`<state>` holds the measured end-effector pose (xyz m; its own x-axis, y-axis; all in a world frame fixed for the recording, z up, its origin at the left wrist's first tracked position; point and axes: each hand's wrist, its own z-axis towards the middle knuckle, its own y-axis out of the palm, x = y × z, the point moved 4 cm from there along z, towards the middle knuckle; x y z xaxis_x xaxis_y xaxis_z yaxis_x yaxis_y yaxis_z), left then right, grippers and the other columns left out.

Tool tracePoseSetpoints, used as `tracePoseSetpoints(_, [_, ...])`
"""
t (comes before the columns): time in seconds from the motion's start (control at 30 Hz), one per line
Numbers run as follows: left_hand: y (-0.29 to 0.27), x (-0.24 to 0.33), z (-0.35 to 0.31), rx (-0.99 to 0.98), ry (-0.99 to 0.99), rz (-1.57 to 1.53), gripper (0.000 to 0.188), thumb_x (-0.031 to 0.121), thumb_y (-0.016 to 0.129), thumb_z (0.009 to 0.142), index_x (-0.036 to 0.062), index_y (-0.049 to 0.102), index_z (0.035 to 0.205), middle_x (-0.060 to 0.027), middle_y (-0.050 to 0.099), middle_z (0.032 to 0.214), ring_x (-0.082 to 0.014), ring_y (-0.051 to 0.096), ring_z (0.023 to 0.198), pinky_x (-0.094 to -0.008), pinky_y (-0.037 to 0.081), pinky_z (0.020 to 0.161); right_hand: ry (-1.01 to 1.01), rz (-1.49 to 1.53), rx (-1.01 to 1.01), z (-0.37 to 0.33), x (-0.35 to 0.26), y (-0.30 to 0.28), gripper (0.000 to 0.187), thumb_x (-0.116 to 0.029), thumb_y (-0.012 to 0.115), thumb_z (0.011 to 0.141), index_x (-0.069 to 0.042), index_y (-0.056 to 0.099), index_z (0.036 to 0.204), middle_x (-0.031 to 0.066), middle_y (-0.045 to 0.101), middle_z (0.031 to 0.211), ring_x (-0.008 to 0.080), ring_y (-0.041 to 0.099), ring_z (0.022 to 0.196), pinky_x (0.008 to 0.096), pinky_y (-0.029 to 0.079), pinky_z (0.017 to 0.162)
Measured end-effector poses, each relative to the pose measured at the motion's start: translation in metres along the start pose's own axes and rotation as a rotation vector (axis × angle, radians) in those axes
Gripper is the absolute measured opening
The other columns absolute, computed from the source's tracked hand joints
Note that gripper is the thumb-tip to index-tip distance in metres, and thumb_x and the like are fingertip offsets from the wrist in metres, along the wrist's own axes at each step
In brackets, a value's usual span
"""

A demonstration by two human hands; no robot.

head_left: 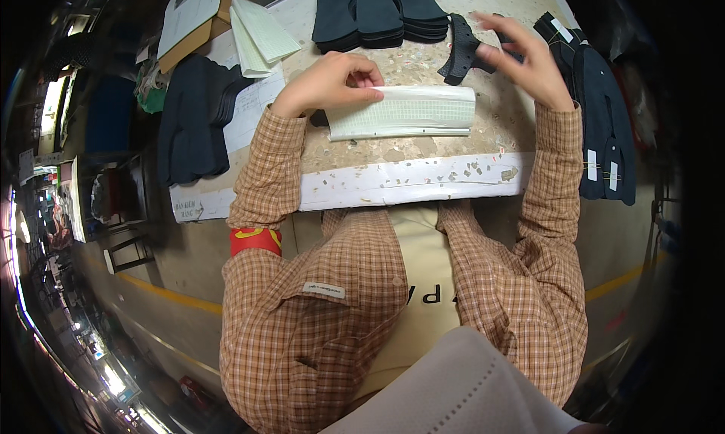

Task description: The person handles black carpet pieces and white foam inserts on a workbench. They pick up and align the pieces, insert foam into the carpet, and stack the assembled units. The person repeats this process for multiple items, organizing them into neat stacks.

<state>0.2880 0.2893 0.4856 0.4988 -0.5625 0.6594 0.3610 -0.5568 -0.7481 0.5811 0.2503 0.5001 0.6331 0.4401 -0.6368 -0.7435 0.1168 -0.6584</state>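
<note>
My left hand (332, 81) is closed on the upper left edge of a pale green sheet of small stickers (404, 111), its thumb lying along that edge. The sheet looks folded or curled over and lies on the table in front of me. To the right, my right hand (532, 63) is raised with thumb and fingers spread. Just left of its fingertips is a black curved piece with a speckled surface (458, 50). Part of that piece is hidden behind the hand, and I cannot tell whether they touch.
Stacks of dark cut pieces stand at the back (377, 19), at the left (192, 124) and at the right (604, 117), the right one with white tags. Another folded pale sheet (260, 38) lies beside a cardboard box (192, 26). Sticker scraps dot the tabletop (498, 132).
</note>
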Motion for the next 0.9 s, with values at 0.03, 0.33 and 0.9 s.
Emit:
tracePoseSetpoints(0.03, [-0.003,0.002,-0.001,0.056,0.028,-0.066,0.022,0.021,0.077,0.08,0.0029,0.071,0.091,-0.003,0.065,0.077,-0.0127,0.06,0.071,-0.0252,0.05,0.072,-0.098,0.076,-0.151,0.0,-0.019,0.01,0.047,-0.032,0.073,0.084,-0.018,0.062,0.127,0.0064,0.065,0.119,0.0201,0.059,0.113,0.0312,0.045,0.095])
tracePoseSetpoints(0.33, [-0.044,-0.031,-0.011,0.708,0.056,-0.891,0.055,0.032,0.067,0.09,0.0027,0.05,0.133,-0.0127,0.059,0.126,-0.0178,0.058,0.112,-0.0292,0.048,0.095,-0.038,0.285,-0.052,0.054,-0.033,0.015,0.02,-0.014,0.06,0.094,-0.007,0.072,0.109,0.0049,0.072,0.098,0.0137,0.066,0.089,0.0273,0.053,0.082])
tracePoseSetpoints(0.9, [0.051,-0.023,0.013,0.554,-0.174,-1.557,0.034,0.01,0.062,0.092,-0.0053,0.053,0.121,-0.0181,0.063,0.113,-0.0238,0.065,0.102,-0.0299,0.06,0.083,0.139,0.264,0.202,0.044,0.017,0.045,0.019,-0.014,0.06,0.093,-0.01,0.074,0.105,0.0061,0.073,0.092,0.0121,0.068,0.082,0.0252,0.054,0.075])
